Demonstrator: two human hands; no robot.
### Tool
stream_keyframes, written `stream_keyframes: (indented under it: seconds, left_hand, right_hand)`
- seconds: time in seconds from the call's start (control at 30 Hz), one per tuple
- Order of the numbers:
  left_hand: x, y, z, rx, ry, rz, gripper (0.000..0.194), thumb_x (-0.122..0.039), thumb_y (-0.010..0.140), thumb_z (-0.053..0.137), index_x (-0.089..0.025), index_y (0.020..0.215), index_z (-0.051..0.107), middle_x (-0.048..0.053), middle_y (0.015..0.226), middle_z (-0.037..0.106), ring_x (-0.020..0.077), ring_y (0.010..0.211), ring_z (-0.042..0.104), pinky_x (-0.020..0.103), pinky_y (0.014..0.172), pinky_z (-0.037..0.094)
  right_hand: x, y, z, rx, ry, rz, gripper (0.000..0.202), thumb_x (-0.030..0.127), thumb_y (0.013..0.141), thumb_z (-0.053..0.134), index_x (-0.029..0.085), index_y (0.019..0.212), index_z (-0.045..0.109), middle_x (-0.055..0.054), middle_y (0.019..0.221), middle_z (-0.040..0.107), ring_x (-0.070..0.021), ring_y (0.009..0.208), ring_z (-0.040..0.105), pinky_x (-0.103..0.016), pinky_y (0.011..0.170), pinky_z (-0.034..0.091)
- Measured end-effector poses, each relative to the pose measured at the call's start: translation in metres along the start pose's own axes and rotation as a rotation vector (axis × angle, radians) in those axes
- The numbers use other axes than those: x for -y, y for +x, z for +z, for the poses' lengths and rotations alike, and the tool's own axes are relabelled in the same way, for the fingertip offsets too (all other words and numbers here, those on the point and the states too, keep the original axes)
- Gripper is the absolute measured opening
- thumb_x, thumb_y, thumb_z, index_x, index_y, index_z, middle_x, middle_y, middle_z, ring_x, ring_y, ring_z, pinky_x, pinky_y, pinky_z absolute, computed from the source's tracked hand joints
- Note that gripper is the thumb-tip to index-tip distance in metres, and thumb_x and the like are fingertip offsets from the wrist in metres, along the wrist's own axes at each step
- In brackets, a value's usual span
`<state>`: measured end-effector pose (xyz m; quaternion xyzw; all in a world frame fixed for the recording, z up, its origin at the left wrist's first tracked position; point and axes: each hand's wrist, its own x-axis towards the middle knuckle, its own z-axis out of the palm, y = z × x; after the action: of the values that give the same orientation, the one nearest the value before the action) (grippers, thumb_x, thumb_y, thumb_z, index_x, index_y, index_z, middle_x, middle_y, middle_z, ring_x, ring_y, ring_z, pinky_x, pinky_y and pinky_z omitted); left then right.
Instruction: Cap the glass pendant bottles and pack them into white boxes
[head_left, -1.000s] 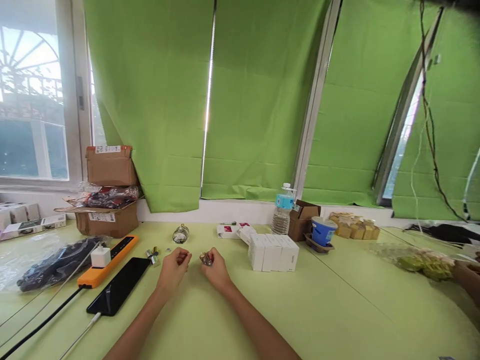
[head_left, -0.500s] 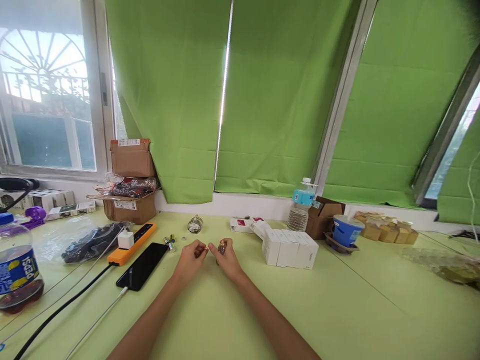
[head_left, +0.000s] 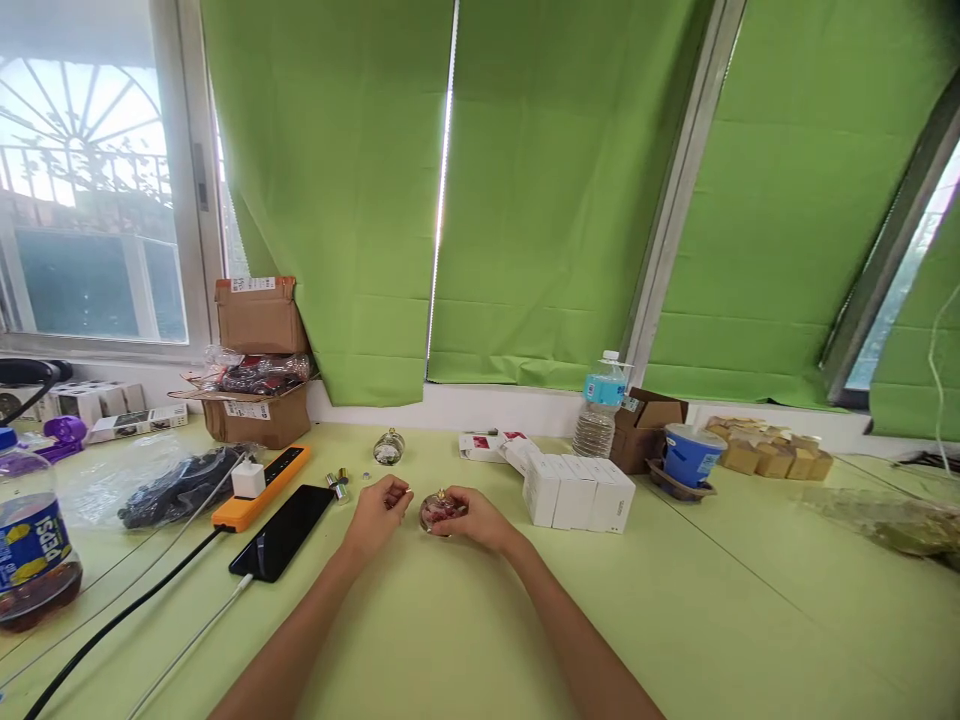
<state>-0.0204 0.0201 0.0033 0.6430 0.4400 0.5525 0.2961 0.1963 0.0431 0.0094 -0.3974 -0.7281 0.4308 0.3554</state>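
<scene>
Here, right hand (head_left: 474,519) grips round glass bottle (head_left: 436,510); left hand (head_left: 381,509) pinched, contents unclear.

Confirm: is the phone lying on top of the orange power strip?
No. The black phone lies flat on the table beside the orange power strip, nearer the person.

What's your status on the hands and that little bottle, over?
Right hand grips small round glass bottle with gold top, resting on green table. Left hand pinches something tiny beside it, not identifiable. Nothing between them.
</scene>
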Motion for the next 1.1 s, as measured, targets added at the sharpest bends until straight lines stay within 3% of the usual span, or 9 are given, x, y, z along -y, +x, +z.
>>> stream_keyframes:
  seconds: [0.13,0.4,0.73,1.1]
  left_hand:
    - [-0.003,0.003,0.0,-0.016,-0.07,-0.004,0.041,-0.051,0.075,0.066,-0.013,0.091,0.065,0.006,0.077,0.067,0.0132,0.057,0.06,0.025,0.051,0.049]
    - [-0.015,0.005,0.004,-0.01,-0.183,-0.012,0.043,-0.049,0.072,0.07,-0.012,0.093,0.067,0.007,0.079,0.068,0.0132,0.059,0.06,0.025,0.053,0.05]
    - [-0.028,0.004,0.003,0.048,-0.214,-0.015,0.04,-0.05,0.077,0.067,-0.013,0.092,0.069,0.004,0.071,0.066,0.0138,0.061,0.06,0.026,0.059,0.051]
    - [-0.025,0.004,0.004,0.058,-0.211,0.038,0.037,-0.043,0.079,0.067,-0.014,0.102,0.072,0.008,0.091,0.07,0.0154,0.07,0.063,0.03,0.068,0.054]
  right_hand:
    - [0.001,0.002,0.005,0.033,0.045,-0.007,0.036,0.033,0.054,0.085,0.017,0.081,0.067,0.0,0.078,0.066,-0.0183,0.076,0.059,-0.03,0.07,0.046]
    - [0.006,-0.004,-0.011,0.245,0.265,0.082,0.053,0.03,0.051,0.088,0.018,0.099,0.069,-0.006,0.104,0.07,-0.025,0.1,0.063,-0.039,0.091,0.047]
    - [0.012,-0.006,0.004,0.172,0.255,0.002,0.044,0.04,0.06,0.084,0.017,0.095,0.071,-0.008,0.098,0.071,-0.0239,0.094,0.064,-0.039,0.089,0.049]
    - [0.008,-0.003,0.02,0.141,0.296,-0.051,0.042,0.041,0.061,0.084,0.017,0.092,0.069,-0.005,0.094,0.07,-0.0219,0.089,0.065,-0.038,0.087,0.049]
